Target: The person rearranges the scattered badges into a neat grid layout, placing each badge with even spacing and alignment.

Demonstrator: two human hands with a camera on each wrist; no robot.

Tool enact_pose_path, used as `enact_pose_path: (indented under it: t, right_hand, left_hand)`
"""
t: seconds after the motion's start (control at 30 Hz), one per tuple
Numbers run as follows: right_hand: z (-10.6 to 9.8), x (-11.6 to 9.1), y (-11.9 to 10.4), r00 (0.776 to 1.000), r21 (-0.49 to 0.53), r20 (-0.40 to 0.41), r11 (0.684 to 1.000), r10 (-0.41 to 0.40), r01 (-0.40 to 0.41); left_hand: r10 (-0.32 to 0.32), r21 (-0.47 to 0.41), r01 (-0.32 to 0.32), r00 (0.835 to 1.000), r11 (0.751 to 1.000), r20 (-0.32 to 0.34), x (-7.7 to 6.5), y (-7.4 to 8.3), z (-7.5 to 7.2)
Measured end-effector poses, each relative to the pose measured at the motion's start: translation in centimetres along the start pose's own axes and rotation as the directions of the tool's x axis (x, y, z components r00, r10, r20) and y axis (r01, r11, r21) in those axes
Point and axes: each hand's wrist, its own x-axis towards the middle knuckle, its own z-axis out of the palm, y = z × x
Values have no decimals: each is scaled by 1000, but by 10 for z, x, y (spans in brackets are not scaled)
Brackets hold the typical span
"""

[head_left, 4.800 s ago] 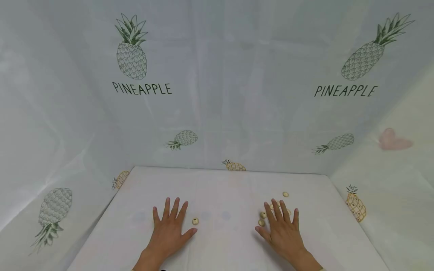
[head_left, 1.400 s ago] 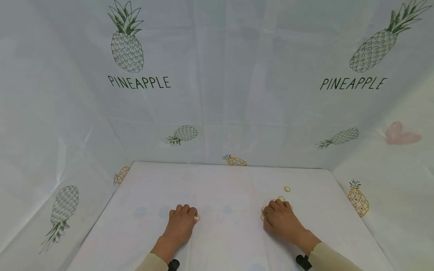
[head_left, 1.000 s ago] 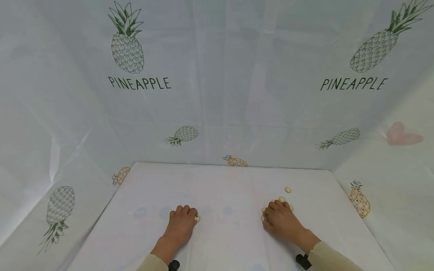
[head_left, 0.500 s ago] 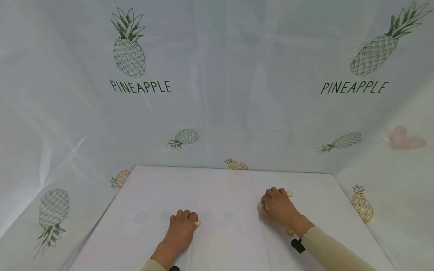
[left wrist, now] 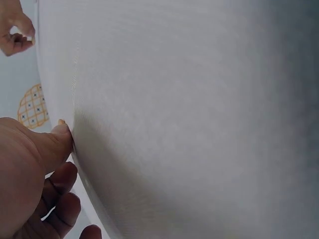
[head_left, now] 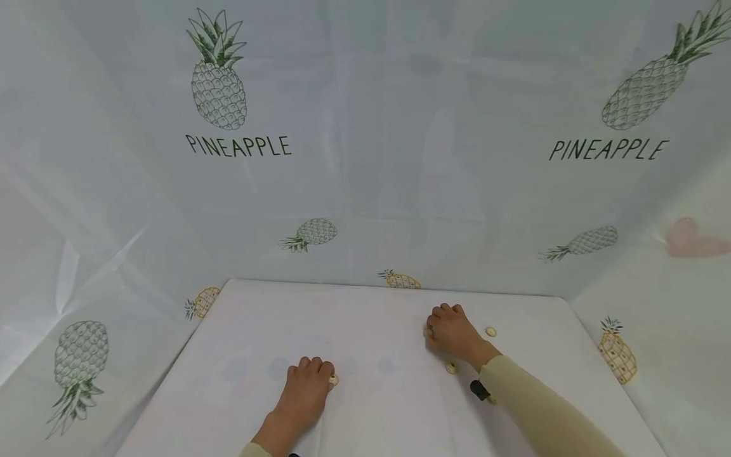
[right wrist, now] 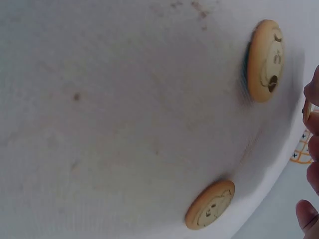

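Note:
Between thumb and fingers, my left hand (head_left: 302, 392) pinches a small round wooden disc (head_left: 334, 379) low over the white cloth, left of centre. In the left wrist view only a sliver of it shows above the thumb (left wrist: 61, 142). Farther back on the right, my right hand (head_left: 455, 333) pinches a similar wooden disc (head_left: 428, 332), seen edge-on in the right wrist view. Two loose discs in that view, one larger-looking (right wrist: 266, 60) and one lower (right wrist: 210, 205), have faces drawn on them.
Around the right forearm lie a disc (head_left: 491, 331) behind, a disc (head_left: 451, 367) in front, and one partly hidden by the black wrist camera (head_left: 480, 390). The cloth-covered table (head_left: 354, 317) ends at a back edge against hanging sheets (head_left: 371, 190) printed with pineapples.
Both hands lay flat and spread at first, then curled and took hold of discs. The right hand has moved away and leftward, uncovering discs behind it. The left hand has hardly moved since.

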Motion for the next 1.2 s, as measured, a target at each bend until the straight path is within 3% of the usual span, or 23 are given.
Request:
enact_pose_path:
  t: [0.57, 0.93, 1.2]
  right_hand:
    - [8, 4, -2, 999, 19, 29, 1000, 18, -19]
    - [12, 4, 2, 999, 9, 35, 1000, 26, -26]
    - [13, 2, 3, 1000, -22, 22, 1000, 9, -9]
  left_hand:
    - [-2, -21, 2, 1000, 1000, -1, -3, 3, -7]
    - [46, 31, -44, 997, 999, -60, 2, 0, 2]
    - [37, 60, -37, 999, 998, -11, -2, 5, -5]
